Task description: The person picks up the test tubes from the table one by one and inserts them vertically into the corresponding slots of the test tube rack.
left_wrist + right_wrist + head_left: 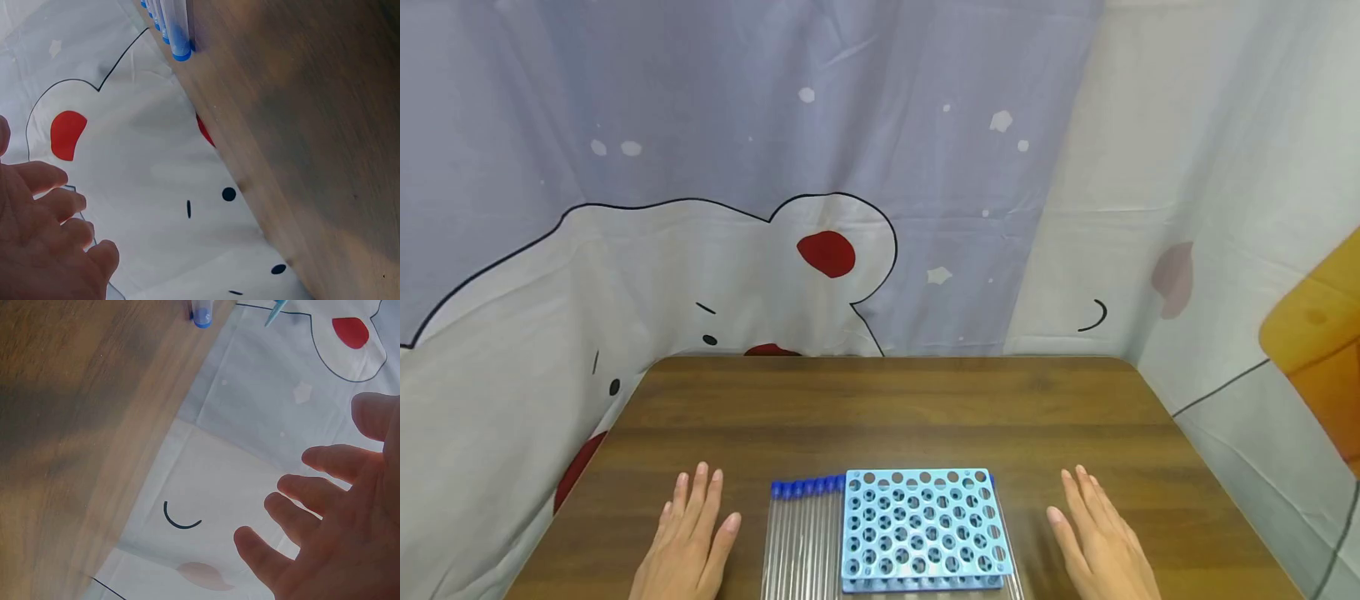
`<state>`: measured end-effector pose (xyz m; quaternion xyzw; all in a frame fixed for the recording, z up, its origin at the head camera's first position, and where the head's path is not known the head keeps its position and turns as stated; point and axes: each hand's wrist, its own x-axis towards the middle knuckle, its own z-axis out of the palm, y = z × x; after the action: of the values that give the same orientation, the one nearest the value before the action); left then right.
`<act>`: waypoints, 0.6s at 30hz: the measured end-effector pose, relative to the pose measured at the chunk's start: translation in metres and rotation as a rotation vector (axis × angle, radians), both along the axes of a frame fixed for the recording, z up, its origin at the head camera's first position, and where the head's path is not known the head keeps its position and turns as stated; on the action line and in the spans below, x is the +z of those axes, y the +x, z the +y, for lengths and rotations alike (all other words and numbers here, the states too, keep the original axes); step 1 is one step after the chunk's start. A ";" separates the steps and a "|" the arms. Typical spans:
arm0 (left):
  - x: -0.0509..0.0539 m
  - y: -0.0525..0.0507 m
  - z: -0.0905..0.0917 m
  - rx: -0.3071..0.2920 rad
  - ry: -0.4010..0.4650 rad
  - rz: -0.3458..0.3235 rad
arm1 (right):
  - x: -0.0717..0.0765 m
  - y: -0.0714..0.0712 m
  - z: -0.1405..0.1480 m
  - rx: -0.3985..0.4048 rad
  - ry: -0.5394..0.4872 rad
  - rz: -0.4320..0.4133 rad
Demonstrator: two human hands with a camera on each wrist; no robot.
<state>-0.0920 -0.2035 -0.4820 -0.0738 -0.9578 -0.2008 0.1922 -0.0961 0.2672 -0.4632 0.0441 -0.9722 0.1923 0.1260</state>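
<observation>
The left hand (679, 552) shows its back to the head camera, with relaxed, nearly straight fingers (694, 504) pointing forward and its left thumb (722, 535) spread away from them on the side nearer the right hand (1107, 546). That hand, well apart from the other, mirrors the pose, its right thumb (1062, 523) standing off the index finger (1075, 498) on the inner side. Both wrist views show the undersides, the left palm (40, 253) and right palm (350, 550) lying behind loosely extended fingers.
</observation>
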 end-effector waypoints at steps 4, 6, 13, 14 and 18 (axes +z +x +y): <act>-0.001 -0.001 0.001 -0.004 0.001 0.008 | -0.002 0.000 0.000 -0.001 -0.001 -0.001; -0.001 -0.001 0.001 -0.005 0.003 0.017 | -0.003 0.001 0.000 0.002 -0.003 -0.003; -0.001 0.000 0.001 0.000 0.009 0.041 | -0.003 0.000 -0.003 0.000 -0.022 -0.025; -0.002 0.001 0.001 0.001 0.009 0.038 | -0.002 0.000 -0.004 -0.003 -0.026 -0.029; -0.002 0.003 0.002 0.008 0.013 0.005 | -0.003 0.000 -0.006 -0.015 -0.038 -0.021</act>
<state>-0.0889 -0.2017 -0.4842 -0.0690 -0.9562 -0.2060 0.1960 -0.0961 0.2615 -0.4665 0.0324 -0.9700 0.2100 0.1180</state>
